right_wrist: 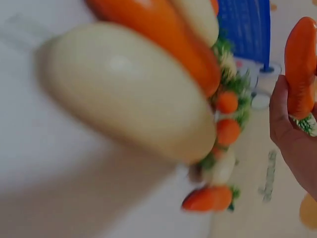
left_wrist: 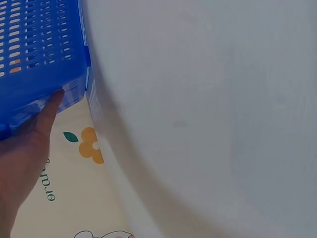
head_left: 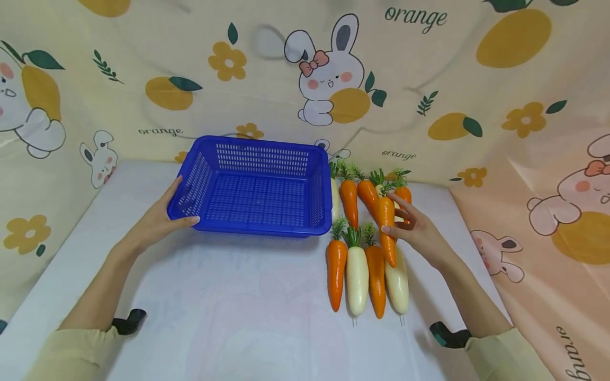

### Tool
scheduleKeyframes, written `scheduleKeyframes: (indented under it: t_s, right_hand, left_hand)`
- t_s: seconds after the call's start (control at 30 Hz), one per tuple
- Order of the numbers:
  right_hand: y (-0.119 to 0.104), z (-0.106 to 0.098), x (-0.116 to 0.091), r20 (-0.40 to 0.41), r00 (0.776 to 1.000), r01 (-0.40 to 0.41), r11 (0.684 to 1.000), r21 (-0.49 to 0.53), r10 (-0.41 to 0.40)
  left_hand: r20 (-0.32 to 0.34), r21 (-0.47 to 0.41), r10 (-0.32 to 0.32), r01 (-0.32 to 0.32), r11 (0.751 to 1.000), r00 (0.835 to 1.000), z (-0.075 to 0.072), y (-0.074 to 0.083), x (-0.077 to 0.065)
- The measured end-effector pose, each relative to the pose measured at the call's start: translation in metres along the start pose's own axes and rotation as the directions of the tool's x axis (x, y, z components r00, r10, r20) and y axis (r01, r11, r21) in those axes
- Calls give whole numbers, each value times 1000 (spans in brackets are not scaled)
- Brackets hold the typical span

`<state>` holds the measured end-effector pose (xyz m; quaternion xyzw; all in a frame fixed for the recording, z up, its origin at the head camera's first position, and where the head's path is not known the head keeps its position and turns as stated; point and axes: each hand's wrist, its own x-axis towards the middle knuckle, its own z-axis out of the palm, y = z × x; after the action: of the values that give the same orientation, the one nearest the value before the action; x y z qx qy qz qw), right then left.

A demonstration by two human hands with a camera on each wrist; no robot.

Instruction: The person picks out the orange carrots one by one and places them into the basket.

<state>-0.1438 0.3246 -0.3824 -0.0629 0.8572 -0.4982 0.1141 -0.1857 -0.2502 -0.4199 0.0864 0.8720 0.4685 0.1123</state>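
Observation:
A blue plastic basket (head_left: 259,227) with slotted walls stands at the left, its inside bare. My left hand (head_left: 159,217) grips its left end, thumb over the front rim and fingers along the outer side. In the left wrist view, a finger of the left hand (left_wrist: 34,144) lies against the basket wall (left_wrist: 44,74). My right hand (head_left: 416,227) pinches an orange carrot (head_left: 387,227) with a green top, thumb on one side and fingers on the other. The right wrist view has this carrot (right_wrist: 300,64) raised above the other vegetables, tip upward in that view.
Below the held carrot lies a front row with carrots (head_left: 336,275) and white radishes (head_left: 357,280). Behind it is a second row, including a carrot (head_left: 349,201), close to the basket's right side. A patterned cloth (head_left: 267,63) hangs behind the white table (head_left: 238,317).

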Motion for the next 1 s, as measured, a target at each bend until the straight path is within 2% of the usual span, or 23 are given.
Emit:
scheduleKeyframes:
  t_s: [0.2,0.5,0.77,1.0]
  right_hand:
    - [-32,21,30,28,999,41,999,35,-42]
    - [-72,52,68,64,994,90,994,55,-93]
    - [-94,83,105,139,984,104,993,56,-111]
    - [-106,117,134,188,976,105,994,42,-111]
  left_hand:
    - [-14,-21,-15,15,1000,1000,-2,1,-3]
    - [-2,-67,-18,18,998,1000,1,1,-2]
    - [-15,-54,-44,43,998,999,2,6,2]
    - [-5,-64,-62,61,996,998,5,3,0]
